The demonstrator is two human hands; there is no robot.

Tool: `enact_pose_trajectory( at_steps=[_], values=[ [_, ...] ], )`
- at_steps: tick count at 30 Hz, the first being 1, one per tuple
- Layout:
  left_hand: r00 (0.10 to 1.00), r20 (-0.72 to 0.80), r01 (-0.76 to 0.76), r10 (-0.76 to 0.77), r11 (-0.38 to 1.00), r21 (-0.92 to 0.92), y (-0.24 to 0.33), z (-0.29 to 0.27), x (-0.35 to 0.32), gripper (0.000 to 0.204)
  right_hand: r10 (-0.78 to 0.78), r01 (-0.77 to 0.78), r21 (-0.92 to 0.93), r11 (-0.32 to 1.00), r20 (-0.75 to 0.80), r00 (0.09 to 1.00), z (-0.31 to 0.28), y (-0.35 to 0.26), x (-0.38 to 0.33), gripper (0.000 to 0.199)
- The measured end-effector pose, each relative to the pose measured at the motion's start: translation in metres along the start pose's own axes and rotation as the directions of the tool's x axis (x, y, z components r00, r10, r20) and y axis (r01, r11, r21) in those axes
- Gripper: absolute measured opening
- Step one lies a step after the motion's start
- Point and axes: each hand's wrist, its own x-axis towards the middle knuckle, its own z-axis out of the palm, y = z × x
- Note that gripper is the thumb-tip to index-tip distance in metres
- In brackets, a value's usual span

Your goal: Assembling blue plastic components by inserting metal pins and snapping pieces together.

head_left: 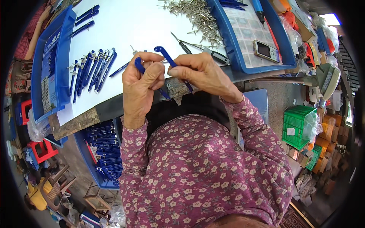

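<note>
At the table's near edge, my left hand (140, 89) is closed on a blue plastic handle (140, 65) with a rounded end. A second slim blue handle (167, 57), hooked at the top, is pinched between the thumb and fingers of my right hand (203, 72). The two handles are close together, and a thin light metal part shows between them. My fingers hide how they meet. To the left, a row of blue handles (93, 70) with metal bits at their tops lies on the white sheet (129, 22). Loose metal pins (201, 22) are heaped at the far right.
Pointed hand tools (215, 56) lie right of my hands. Beyond them, a blue tray (251, 70) holds a phone (266, 52). Another blue tray (62, 91) borders the left. Below the table is a bin (91, 171) of blue handles. Another person's arm (35, 36) shows far left.
</note>
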Motion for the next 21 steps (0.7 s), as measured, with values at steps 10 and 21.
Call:
enact_pose_trajectory(
  at_steps=[10,21],
  values=[
    [0.980,0.145,0.138,-0.137,0.990,0.003,0.005,0.007,-0.001,0.044,0.248,-0.251,0.634,0.732,0.096,0.964,-0.001,0.018,-0.003,0.026],
    [0.979,0.133,0.155,-0.156,0.988,0.018,0.006,0.006,-0.004,0.045,0.288,-0.295,0.654,0.697,0.122,0.950,0.005,0.023,-0.003,0.029]
  ],
)
